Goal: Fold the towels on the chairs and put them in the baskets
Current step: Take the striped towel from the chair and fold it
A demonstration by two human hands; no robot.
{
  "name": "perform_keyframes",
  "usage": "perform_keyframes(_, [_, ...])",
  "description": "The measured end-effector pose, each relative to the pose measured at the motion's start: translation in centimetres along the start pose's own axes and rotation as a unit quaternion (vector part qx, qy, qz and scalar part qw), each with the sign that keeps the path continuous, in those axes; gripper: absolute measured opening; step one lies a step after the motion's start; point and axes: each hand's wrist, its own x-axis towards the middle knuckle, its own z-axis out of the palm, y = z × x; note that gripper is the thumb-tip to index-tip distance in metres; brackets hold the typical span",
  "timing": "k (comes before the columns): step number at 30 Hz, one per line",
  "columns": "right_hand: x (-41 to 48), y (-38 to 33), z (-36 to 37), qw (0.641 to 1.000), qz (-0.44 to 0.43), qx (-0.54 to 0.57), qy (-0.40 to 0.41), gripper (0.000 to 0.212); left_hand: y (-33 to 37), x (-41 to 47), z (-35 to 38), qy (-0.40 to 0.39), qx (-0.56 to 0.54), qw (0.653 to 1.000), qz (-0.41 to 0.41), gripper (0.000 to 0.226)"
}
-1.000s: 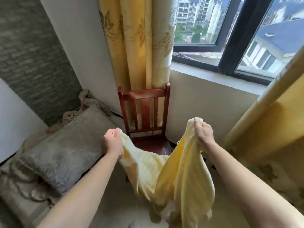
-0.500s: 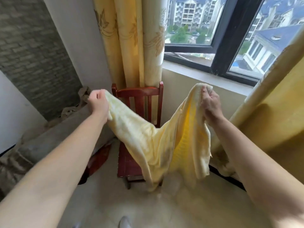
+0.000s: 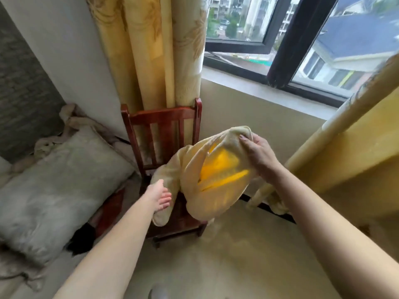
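Pale yellow towel (image 3: 216,190) is hanging bunched in the air over the seat of the chair (image 3: 162,117), with light glowing orange through its middle. One tail is drooping down on the left toward the seat front. Right hand (image 3: 257,152) is pinching the towel's top edge, thumb on the near side and fingers curled over the cloth, holding it up right of the chair back. Left hand (image 3: 159,195) is reaching in low, fingers loose and slightly spread, gripping nothing, just beside the drooping tail; can't tell if it is touching. The red wooden chair is standing against the gold curtain (image 3: 151,50) at the far wall. Grey cushion (image 3: 54,180) is lying left of the chair. Window (image 3: 280,39) is showing buildings at far right. Second curtain (image 3: 345,147) is hanging at the right. Beige floor (image 3: 216,255) is running along the near side.
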Motion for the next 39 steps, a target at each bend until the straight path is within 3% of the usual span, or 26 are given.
perform_keyframes(5, [-2.3,3.8,1.4,0.995,0.046,-0.070,-0.056,0.024,-3.5,3.3,5.3,-0.131,-0.100,0.978,-0.128,0.083])
perform_keyframes(8, [-3.3,5.9,1.1,0.982,0.102,-0.087,-0.133,0.032,-3.1,3.6,8.0,-0.169,-0.138,0.968,-0.122,0.067])
perform_keyframes(12, [-3.0,10.3,-0.2,0.911,0.209,-0.190,-0.299,0.046,-2.1,5.3,9.4,-0.095,-0.135,0.983,-0.080,0.021])
perform_keyframes(15, [-1.3,14.1,-0.4,0.834,0.303,-0.215,-0.408,0.028,-2.3,7.2,8.4,-0.018,-0.128,0.989,-0.078,0.042])
perform_keyframes(19, [2.9,19.1,0.1,0.786,0.382,-0.218,-0.434,0.036,-1.0,5.5,8.0,0.135,-0.077,0.987,-0.030,0.023])
perform_keyframes(21, [5.2,21.2,0.6,0.789,0.384,-0.235,-0.418,0.033,-0.3,5.6,7.4,0.194,-0.061,0.979,0.003,0.024])
perform_keyframes(26, [11.2,25.9,2.9,0.811,0.294,-0.306,-0.402,0.034,1.5,4.8,5.7,0.323,-0.021,0.940,0.109,0.012])
perform_keyframes(29, [13.4,28.2,5.0,0.820,0.265,-0.323,-0.391,0.035,0.8,6.0,4.8,0.362,-0.022,0.926,0.108,0.011])
perform_keyframes(33, [14.8,34.0,7.7,0.813,0.285,-0.339,-0.379,0.049,-2.1,10.5,4.9,0.382,-0.043,0.919,0.088,0.035])
perform_keyframes(37, [15.9,41.2,10.0,0.837,0.342,-0.295,-0.309,0.063,-6.8,15.5,6.1,0.437,-0.010,0.897,0.059,0.019])
perform_keyframes(39, [16.5,44.8,11.2,0.852,0.343,-0.287,-0.271,0.067,-10.1,17.9,6.7,0.430,0.028,0.901,0.045,0.023])
